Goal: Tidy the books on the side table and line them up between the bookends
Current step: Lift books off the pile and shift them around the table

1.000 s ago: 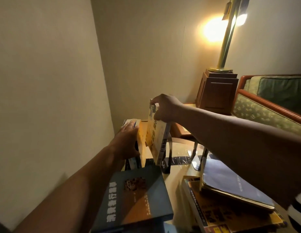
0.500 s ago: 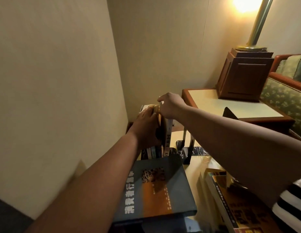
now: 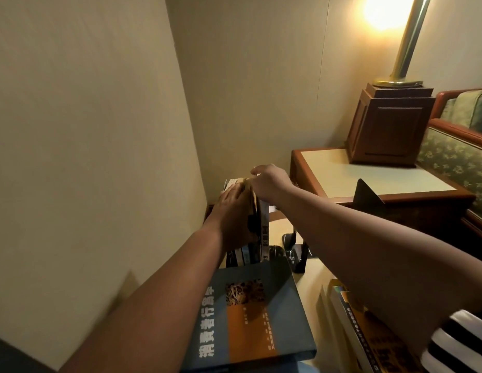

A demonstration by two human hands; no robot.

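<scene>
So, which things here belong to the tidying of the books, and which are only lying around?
For the job:
- upright books, pressed by the left hand, gripped by the right hand
- flat blue book
- book pile
- black bookend
- side table

Just there:
- lamp
- wooden box
- armchair

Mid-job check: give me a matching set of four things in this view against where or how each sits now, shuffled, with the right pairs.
Things:
1. dark blue and orange hardcover book
2. row of upright books
3. black metal bookend
4. brass lamp pole

States:
A. pressed by the left hand, top gripped by the right hand
B. rising from the brown wooden box
C. lying cover up, nearest the camera
D. standing untouched, right of the row

Pairs: 1-C; 2-A; 3-D; 4-B
</scene>
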